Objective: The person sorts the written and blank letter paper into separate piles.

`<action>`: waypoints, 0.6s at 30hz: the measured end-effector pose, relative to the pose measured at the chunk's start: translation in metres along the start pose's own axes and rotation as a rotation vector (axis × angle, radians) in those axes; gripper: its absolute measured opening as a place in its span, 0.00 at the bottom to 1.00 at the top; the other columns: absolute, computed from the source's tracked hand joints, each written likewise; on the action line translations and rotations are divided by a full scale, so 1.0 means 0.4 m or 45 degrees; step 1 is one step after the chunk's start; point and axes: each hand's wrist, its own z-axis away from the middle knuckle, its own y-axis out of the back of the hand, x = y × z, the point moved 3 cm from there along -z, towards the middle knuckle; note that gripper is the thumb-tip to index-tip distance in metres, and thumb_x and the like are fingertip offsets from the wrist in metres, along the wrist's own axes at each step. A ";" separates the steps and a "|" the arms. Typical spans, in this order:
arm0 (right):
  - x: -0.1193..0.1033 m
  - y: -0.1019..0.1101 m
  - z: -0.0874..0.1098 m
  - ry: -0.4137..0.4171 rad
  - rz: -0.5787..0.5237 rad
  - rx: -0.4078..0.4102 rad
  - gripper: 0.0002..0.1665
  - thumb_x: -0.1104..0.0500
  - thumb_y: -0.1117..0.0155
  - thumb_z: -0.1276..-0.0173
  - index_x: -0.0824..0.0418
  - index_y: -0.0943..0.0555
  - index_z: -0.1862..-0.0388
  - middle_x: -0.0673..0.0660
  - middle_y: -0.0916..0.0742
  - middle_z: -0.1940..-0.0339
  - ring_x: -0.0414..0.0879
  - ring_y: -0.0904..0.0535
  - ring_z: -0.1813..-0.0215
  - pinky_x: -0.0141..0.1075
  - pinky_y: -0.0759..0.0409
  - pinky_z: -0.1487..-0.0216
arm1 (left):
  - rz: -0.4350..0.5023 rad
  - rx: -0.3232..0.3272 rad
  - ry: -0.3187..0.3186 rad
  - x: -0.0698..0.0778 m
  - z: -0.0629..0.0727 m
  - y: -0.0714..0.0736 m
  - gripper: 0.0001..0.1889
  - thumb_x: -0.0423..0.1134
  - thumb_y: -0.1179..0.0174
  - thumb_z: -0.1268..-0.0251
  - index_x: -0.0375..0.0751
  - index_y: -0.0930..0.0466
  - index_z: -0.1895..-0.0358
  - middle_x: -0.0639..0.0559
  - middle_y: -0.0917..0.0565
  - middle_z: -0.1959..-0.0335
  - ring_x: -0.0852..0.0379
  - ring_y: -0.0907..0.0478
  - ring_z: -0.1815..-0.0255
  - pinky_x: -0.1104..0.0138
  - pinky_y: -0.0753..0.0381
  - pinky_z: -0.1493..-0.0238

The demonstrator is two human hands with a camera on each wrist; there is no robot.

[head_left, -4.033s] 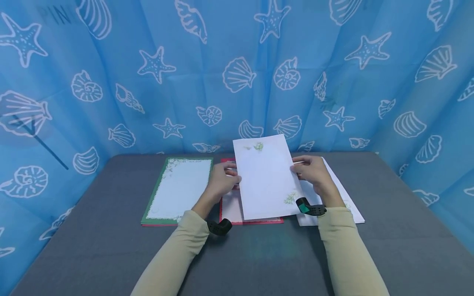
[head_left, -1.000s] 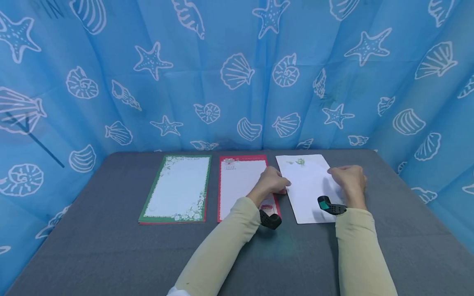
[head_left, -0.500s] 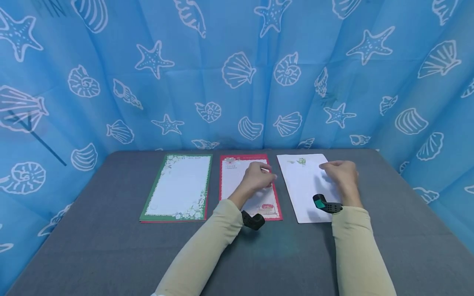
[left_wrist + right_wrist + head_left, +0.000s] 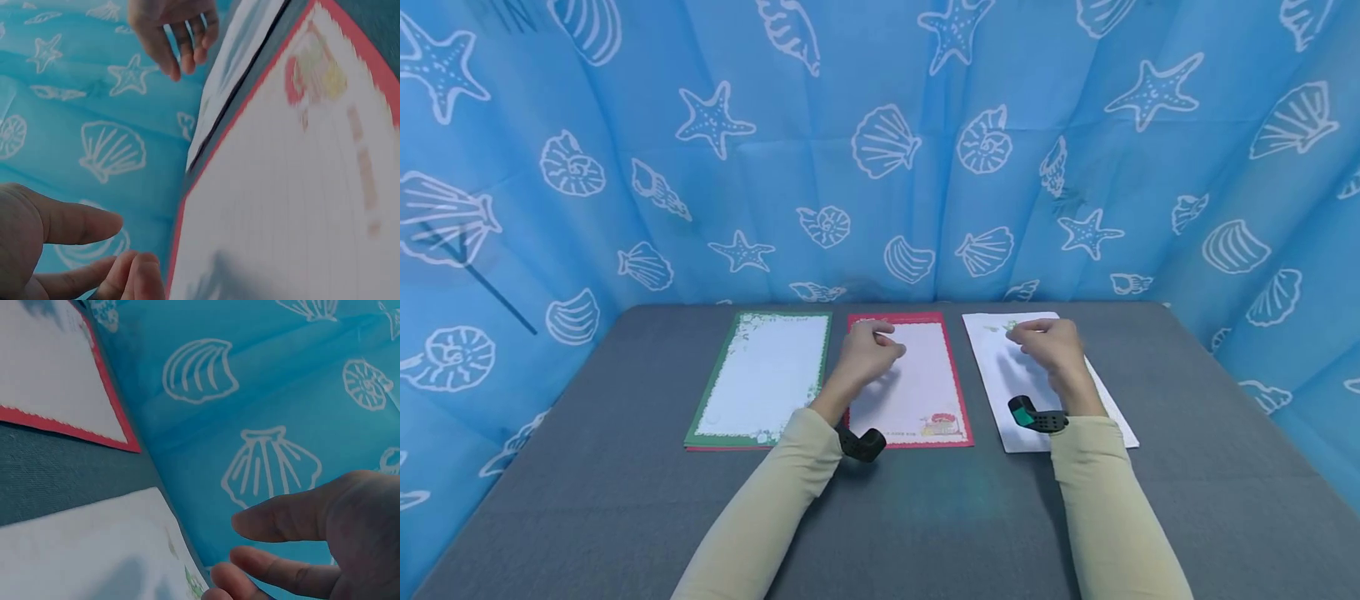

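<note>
Three decorated paper stacks or sheets lie in a row on the grey table. My left hand (image 4: 867,354) hovers over the red-bordered paper (image 4: 925,387), fingers loosely bent and nothing between them. In the left wrist view, thumb and fingertips of the left hand (image 4: 69,244) stand apart. Above the white paper with green leaf prints (image 4: 1018,392) hangs my right hand (image 4: 1051,346), also holding nothing. The right wrist view shows a gap between the thumb and fingers of the right hand (image 4: 331,525). The green-bordered paper (image 4: 760,379) lies left of the left hand, with a red edge beneath it.
A grey cloth covers the table (image 4: 925,525). Behind it hangs a blue curtain (image 4: 820,167) printed with white shells and starfish. Narrow strips of tabletop separate the papers. A black band with a camera sits on each wrist.
Four seconds ago both hands held up a white leaf-print sheet; it now lies on the right-hand stack. In the last second both hands moved left, away from its edges.
</note>
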 end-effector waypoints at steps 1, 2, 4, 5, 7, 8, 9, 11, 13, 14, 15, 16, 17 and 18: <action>-0.002 -0.007 0.000 0.021 0.000 -0.015 0.27 0.56 0.36 0.30 0.72 0.21 0.39 0.71 0.24 0.35 0.63 0.24 0.41 0.58 0.31 0.37 | -0.008 0.006 -0.004 -0.005 0.000 0.009 0.23 0.35 0.34 0.35 0.33 0.20 0.38 0.45 0.14 0.59 0.53 0.17 0.64 0.58 0.18 0.58; -0.003 -0.012 -0.001 0.043 0.001 -0.028 0.27 0.56 0.35 0.30 0.73 0.21 0.39 0.71 0.24 0.34 0.63 0.24 0.41 0.57 0.30 0.38 | -0.013 0.006 -0.002 -0.009 0.002 0.018 0.23 0.36 0.34 0.35 0.33 0.21 0.38 0.45 0.14 0.59 0.53 0.18 0.65 0.58 0.19 0.59; -0.004 -0.025 -0.003 0.068 0.006 -0.056 0.27 0.56 0.35 0.30 0.73 0.21 0.39 0.71 0.24 0.35 0.62 0.23 0.43 0.54 0.28 0.40 | -0.019 0.012 -0.008 -0.019 0.003 0.036 0.23 0.36 0.35 0.34 0.33 0.21 0.37 0.44 0.15 0.58 0.52 0.18 0.65 0.60 0.19 0.62; -0.005 -0.030 -0.003 0.074 0.014 -0.074 0.27 0.56 0.35 0.30 0.73 0.21 0.39 0.70 0.24 0.35 0.61 0.23 0.43 0.53 0.28 0.41 | -0.022 0.018 -0.013 -0.025 0.003 0.045 0.23 0.36 0.35 0.33 0.32 0.22 0.37 0.44 0.15 0.58 0.52 0.18 0.66 0.60 0.19 0.63; -0.007 -0.037 -0.003 0.078 0.024 -0.102 0.26 0.55 0.35 0.29 0.73 0.21 0.40 0.70 0.24 0.36 0.61 0.23 0.44 0.51 0.27 0.43 | -0.034 0.034 -0.014 -0.037 0.002 0.062 0.23 0.36 0.35 0.33 0.32 0.22 0.36 0.44 0.15 0.58 0.51 0.18 0.66 0.61 0.19 0.65; -0.008 -0.040 -0.003 0.074 0.030 -0.115 0.26 0.54 0.36 0.29 0.72 0.21 0.40 0.70 0.24 0.37 0.60 0.23 0.45 0.50 0.27 0.44 | -0.041 0.044 -0.010 -0.043 0.002 0.071 0.23 0.36 0.35 0.33 0.32 0.22 0.36 0.43 0.15 0.58 0.51 0.18 0.65 0.61 0.20 0.66; -0.008 -0.043 -0.003 0.069 0.035 -0.128 0.26 0.54 0.36 0.28 0.72 0.21 0.40 0.69 0.24 0.37 0.60 0.23 0.45 0.49 0.27 0.44 | -0.051 0.057 -0.006 -0.048 0.001 0.078 0.23 0.36 0.35 0.33 0.32 0.22 0.36 0.43 0.15 0.58 0.51 0.18 0.64 0.61 0.20 0.65; -0.011 -0.047 -0.001 0.069 0.045 -0.151 0.26 0.54 0.37 0.28 0.71 0.21 0.40 0.69 0.24 0.36 0.59 0.23 0.45 0.48 0.27 0.45 | -0.055 0.071 0.010 -0.058 -0.001 0.091 0.23 0.37 0.35 0.32 0.31 0.22 0.36 0.43 0.15 0.57 0.50 0.18 0.62 0.61 0.19 0.64; -0.012 -0.051 0.000 0.076 0.043 -0.174 0.26 0.54 0.37 0.28 0.71 0.21 0.39 0.69 0.24 0.36 0.59 0.23 0.45 0.47 0.26 0.45 | -0.058 0.079 0.024 -0.065 -0.003 0.103 0.23 0.37 0.35 0.32 0.31 0.22 0.36 0.42 0.16 0.56 0.48 0.18 0.59 0.59 0.19 0.62; -0.013 -0.053 0.000 0.081 0.046 -0.188 0.26 0.54 0.37 0.27 0.71 0.22 0.39 0.69 0.24 0.35 0.59 0.23 0.45 0.47 0.26 0.46 | -0.060 0.077 0.029 -0.068 -0.003 0.107 0.23 0.38 0.36 0.32 0.32 0.22 0.36 0.42 0.16 0.55 0.47 0.18 0.58 0.58 0.19 0.61; -0.014 -0.056 0.001 0.093 0.047 -0.199 0.26 0.54 0.37 0.27 0.71 0.22 0.38 0.70 0.24 0.36 0.59 0.22 0.45 0.46 0.25 0.46 | -0.057 0.075 0.036 -0.071 -0.003 0.112 0.23 0.38 0.36 0.32 0.32 0.23 0.36 0.42 0.16 0.55 0.47 0.18 0.56 0.57 0.18 0.59; -0.016 -0.060 0.001 0.108 0.047 -0.211 0.26 0.55 0.37 0.27 0.72 0.22 0.38 0.70 0.24 0.36 0.59 0.22 0.45 0.46 0.24 0.47 | -0.058 0.073 0.043 -0.074 -0.003 0.116 0.23 0.38 0.36 0.31 0.32 0.23 0.36 0.42 0.16 0.54 0.46 0.17 0.55 0.56 0.18 0.59; -0.017 -0.063 0.002 0.121 0.047 -0.226 0.26 0.55 0.37 0.27 0.72 0.22 0.38 0.70 0.23 0.36 0.59 0.21 0.45 0.45 0.24 0.47 | -0.052 0.072 0.053 -0.077 -0.003 0.120 0.23 0.38 0.36 0.31 0.33 0.23 0.36 0.41 0.16 0.54 0.46 0.17 0.54 0.56 0.18 0.57; -0.018 -0.068 0.001 0.138 0.046 -0.242 0.26 0.55 0.38 0.27 0.72 0.22 0.38 0.71 0.23 0.36 0.60 0.21 0.45 0.46 0.23 0.47 | -0.045 0.071 0.063 -0.079 -0.002 0.124 0.23 0.38 0.36 0.31 0.33 0.23 0.35 0.42 0.16 0.53 0.46 0.17 0.54 0.55 0.18 0.56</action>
